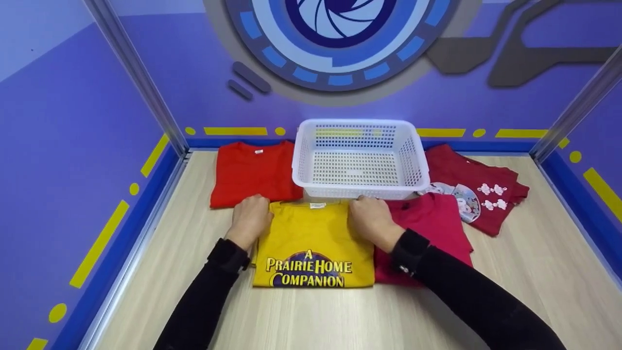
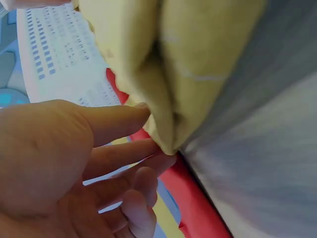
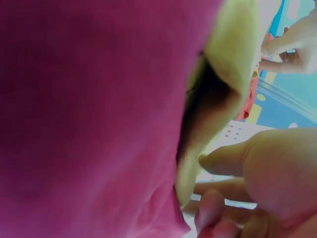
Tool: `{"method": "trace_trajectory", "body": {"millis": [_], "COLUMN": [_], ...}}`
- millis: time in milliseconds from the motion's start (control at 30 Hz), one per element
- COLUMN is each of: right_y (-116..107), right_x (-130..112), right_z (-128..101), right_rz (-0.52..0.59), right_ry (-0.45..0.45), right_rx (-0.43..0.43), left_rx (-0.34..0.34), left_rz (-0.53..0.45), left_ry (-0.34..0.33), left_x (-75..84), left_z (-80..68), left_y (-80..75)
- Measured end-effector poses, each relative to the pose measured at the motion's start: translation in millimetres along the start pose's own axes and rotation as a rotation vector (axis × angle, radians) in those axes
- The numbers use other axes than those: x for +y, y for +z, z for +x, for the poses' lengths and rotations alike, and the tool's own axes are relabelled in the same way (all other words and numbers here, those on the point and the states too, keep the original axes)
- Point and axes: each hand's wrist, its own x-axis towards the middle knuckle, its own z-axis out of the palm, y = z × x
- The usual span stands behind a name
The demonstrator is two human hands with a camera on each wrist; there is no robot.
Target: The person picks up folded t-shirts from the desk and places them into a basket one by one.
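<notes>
A yellow folded T-shirt [image 1: 316, 233] with "A Prairie Home Companion" lettering lies flat on the table, its collar toward a white basket. My left hand [image 1: 249, 219] pinches its upper left corner between thumb and fingertips; the left wrist view shows the folded cloth edge [image 2: 148, 79] there. At the upper right corner, my right hand [image 1: 373, 218] pinches the other side of the same shirt. A crimson folded shirt [image 1: 435, 226] lies against the yellow one's right side, partly hidden under my right arm; in the right wrist view it fills the left side.
The white perforated basket [image 1: 359, 190] stands right behind the yellow shirt, with nothing in it. An orange-red folded shirt [image 1: 252, 175] lies to its left. A dark red garment with white decorations [image 1: 478, 187] lies to its right. Blue-purple panels [image 1: 92, 146] enclose the table.
</notes>
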Motion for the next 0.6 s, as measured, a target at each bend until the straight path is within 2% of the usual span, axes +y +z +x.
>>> {"method": "trace_trajectory", "body": {"millis": [100,200,333,467,600], "right_y": [2,3,2,2,-6], "right_x": [-2,-3,-4,-5,-7], "right_z": [2,4,8,10,6], "right_rz": [-0.002,0.001,0.003,0.012,0.029], "right_ry": [0.018,0.015,0.016,0.026,0.017], "right_rx": [-0.017,-0.04,-0.077,-0.094,-0.111], "left_rx": [-0.026,-0.084,-0.149,-0.15,-0.152], "left_rz": [0.001,-0.019,-0.092,-0.165,-0.195], "left_ry": [-0.015,-0.024,-0.023,-0.032,-0.06], "left_x": [-0.1,0.6,-0.2,-1.5,-0.6], "left_z": [2.0,4.7,9.7,10.0,3.4], "left_y": [1.2,-0.1,-1.8,0.5,-2.0]}}
